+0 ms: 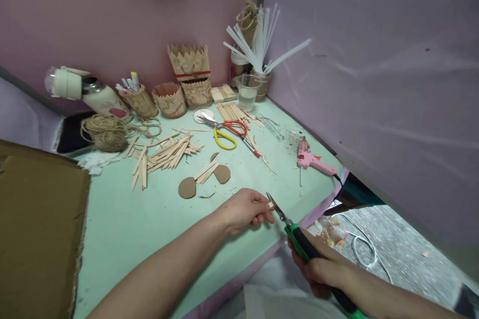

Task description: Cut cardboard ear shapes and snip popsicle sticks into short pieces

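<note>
While the left hand [250, 207] pinches a pale wooden piece [271, 205] at its fingertips, the right hand's [325, 265] fingers grip green-and-black cutters [301, 240], blades just beside the left fingers.

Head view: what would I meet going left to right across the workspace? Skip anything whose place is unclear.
Cardboard sheet → ball of jute twine → pile of wooden craft sticks → person's left hand → pink hot glue gun.

Pliers [304, 245] in right hand [322, 269], discs [187, 188] on bench [149, 229] left of left hand [249, 208], scissors [217, 123] behind discs, twine [108, 142] far left, glue gun [312, 161] right
</note>
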Motion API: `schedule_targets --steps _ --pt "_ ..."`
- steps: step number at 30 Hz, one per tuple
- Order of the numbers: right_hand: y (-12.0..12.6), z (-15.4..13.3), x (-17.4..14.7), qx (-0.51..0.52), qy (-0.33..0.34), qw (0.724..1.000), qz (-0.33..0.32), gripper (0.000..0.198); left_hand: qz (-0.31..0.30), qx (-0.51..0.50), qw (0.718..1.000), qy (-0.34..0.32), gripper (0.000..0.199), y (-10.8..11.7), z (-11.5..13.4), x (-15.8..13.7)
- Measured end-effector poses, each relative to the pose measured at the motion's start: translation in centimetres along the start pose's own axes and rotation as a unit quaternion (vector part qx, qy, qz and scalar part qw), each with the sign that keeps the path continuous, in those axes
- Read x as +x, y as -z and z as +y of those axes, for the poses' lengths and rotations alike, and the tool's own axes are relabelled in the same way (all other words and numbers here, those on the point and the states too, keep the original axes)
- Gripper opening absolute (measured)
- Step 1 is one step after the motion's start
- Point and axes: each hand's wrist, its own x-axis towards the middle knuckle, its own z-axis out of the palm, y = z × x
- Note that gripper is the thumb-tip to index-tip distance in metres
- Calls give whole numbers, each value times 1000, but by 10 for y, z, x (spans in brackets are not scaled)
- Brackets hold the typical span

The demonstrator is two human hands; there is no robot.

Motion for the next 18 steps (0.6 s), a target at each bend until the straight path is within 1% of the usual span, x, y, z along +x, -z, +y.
schedule_targets --steps 4,7,10,12,14,16,18 --pt "-4 5 2 26 -20 999 36 13 -3 -1 1000 -3 32 0 -1 0" --pt "-4 6 5 69 5 997 29 17 10 -7 1000 -18 29 0 4 -4" --pt "-3 5 8 153 33 987 23 24 57 13 995 -81 24 0 13 -10" --pt "-2 4 10 196 39 980 27 27 102 55 985 -131 22 2 19 -13" --pt "-3 4 13 229 41 972 23 28 135 69 975 -165 22 5 22 -15" --pt "-4 6 16 260 46 964 16 28 150 25 971 -186 21 8 23 -14" --pt "-6 8 19 278 58 959 6 28 163 -51 967 -190 18 9 23 -11"
